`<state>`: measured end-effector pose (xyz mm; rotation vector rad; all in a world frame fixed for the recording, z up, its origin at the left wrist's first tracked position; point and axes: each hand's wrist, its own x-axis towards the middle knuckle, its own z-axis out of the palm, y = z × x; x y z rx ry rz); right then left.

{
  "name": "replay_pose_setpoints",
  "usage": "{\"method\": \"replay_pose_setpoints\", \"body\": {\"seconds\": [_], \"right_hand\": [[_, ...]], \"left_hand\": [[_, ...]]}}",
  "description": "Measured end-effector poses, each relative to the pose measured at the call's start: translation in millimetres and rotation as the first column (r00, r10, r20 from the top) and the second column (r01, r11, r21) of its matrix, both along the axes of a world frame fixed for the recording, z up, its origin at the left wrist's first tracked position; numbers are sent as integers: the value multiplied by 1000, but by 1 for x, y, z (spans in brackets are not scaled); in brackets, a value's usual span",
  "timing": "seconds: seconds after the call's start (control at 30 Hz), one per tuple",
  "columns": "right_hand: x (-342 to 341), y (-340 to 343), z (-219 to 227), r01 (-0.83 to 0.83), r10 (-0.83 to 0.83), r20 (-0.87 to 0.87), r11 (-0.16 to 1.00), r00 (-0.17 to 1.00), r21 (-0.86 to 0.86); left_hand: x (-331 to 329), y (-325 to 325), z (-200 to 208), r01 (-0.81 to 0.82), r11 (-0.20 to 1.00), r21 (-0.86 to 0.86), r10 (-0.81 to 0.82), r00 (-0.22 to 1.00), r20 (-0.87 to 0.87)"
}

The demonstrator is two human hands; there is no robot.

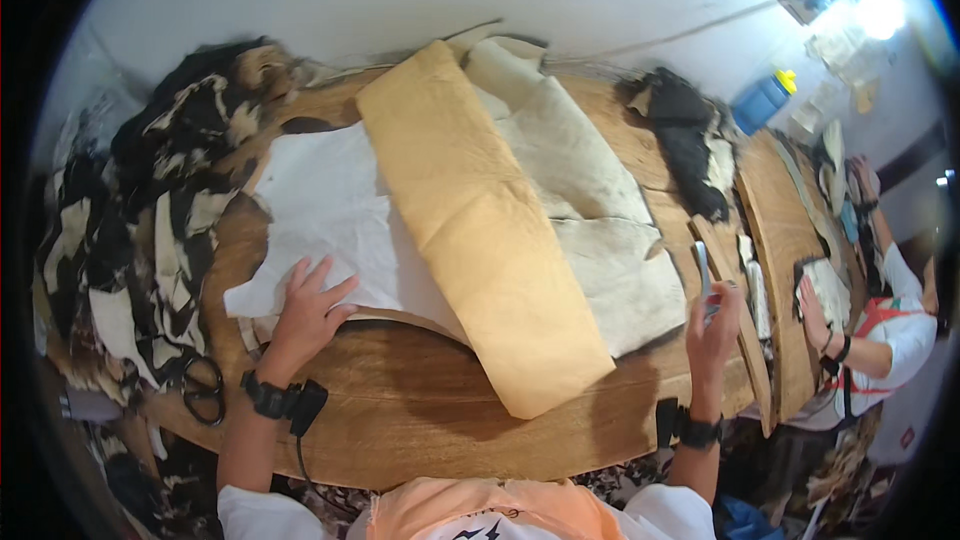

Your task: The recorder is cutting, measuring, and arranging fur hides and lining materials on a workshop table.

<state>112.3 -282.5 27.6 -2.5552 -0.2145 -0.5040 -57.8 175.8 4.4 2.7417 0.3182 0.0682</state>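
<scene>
My left hand (pixel 318 305) lies with fingers spread on a white sheet (pixel 315 180) with a cut outline. The sheet rests on a pale piece of hide, whose edge shows along its front. A long tan paper strip (pixel 480 220) slants across the sheet's right part and overlaps a pale hide (pixel 590 180), whose dark hair shows at its edges. At the right, my right hand (pixel 716 320) is raised beside that hide, fingers closed on a slim silver-grey tool (pixel 702 265) that points away from me. Its exact kind is not clear.
Black-and-white hide scraps (pixel 160 250) pile up at the left, near black-handled scissors (pixel 203 390). Another hide piece (pixel 690 140) and a blue bottle (pixel 762 102) with a yellow cap lie far right. Wooden boards (pixel 745 330) separate me from a co-worker's hands (pixel 815 315).
</scene>
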Motion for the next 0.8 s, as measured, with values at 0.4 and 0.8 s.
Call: {"method": "replay_pose_setpoints", "body": {"seconds": [0.4,0.8], "right_hand": [[-16,60,-6,-330,386,-124,886,914,325],[-36,31,-4,200,400,-473,559,785,804]], "left_hand": [[-2,6,-5,80,997,23,-81,997,15],[-8,0,22,31,988,151,-49,992,118]]}}
